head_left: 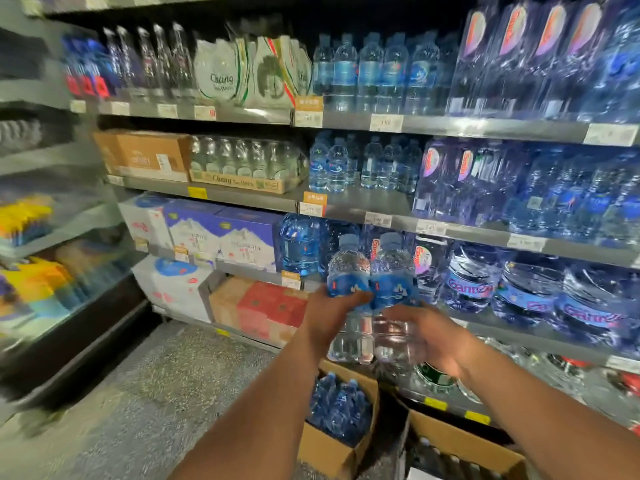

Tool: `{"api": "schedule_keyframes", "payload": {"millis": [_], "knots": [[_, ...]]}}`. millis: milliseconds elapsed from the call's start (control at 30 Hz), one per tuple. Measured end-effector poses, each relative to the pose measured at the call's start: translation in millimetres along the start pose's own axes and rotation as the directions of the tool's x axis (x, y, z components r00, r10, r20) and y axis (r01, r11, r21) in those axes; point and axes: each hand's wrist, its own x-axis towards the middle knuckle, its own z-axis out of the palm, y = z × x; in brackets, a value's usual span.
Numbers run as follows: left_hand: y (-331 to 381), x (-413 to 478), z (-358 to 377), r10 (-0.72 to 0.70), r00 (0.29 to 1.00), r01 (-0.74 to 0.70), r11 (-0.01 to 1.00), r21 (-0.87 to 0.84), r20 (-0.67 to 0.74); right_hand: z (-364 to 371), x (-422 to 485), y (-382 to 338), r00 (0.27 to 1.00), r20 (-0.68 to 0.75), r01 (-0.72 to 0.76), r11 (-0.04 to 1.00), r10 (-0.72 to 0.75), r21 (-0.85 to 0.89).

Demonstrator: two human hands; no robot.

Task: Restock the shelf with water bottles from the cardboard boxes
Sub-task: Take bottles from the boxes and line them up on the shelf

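Note:
I hold two small water bottles with blue labels upright and side by side in front of the shelves. My left hand (327, 315) grips the left bottle (348, 268) around its middle. My right hand (427, 336) grips the right bottle (393, 271) lower down, around its clear base. Below my arms, an open cardboard box (337, 448) on the floor holds several more blue-capped bottles (337, 407). The same small bottles stand on the second shelf (353, 202) in a group (329, 164), with bare shelf in front of them.
A second open cardboard box (464, 441) sits to the right on the floor. Large Ganten jugs (526, 289) fill the shelf behind my hands. Boxed water (221, 233) and red cartons (273, 306) stand to the left. A refrigerated case (52, 271) flanks the speckled floor.

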Motion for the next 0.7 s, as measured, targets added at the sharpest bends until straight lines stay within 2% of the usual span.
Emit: {"api": "schedule_keyframes", "payload": {"millis": [100, 233, 333, 533, 700], "knots": [[13, 10, 1, 0.013, 0.999, -0.012, 1.000, 0.026, -0.044, 1, 3, -13, 0.995, 0.083, 0.053, 0.998, -0.055, 0.019], [32, 27, 13, -0.001, 0.994, 0.011, 0.995, 0.096, -0.111, -7, 24, -34, 0.999, 0.019, 0.046, 0.999, -0.046, -0.012], [40, 46, 21, -0.023, 0.987, 0.030, 0.999, 0.043, -0.161, -15, 40, -49, 0.996, 0.068, 0.064, 0.998, -0.063, -0.016], [49, 70, 27, 0.040, 0.992, -0.034, 0.998, 0.057, -0.120, -29, 74, -64, 0.986, 0.139, 0.102, 0.993, -0.095, -0.051], [53, 111, 9, 0.040, 0.986, -0.030, 0.997, 0.065, -0.161, -19, 115, -72, 0.997, 0.045, 0.069, 0.996, -0.067, -0.050]]}}
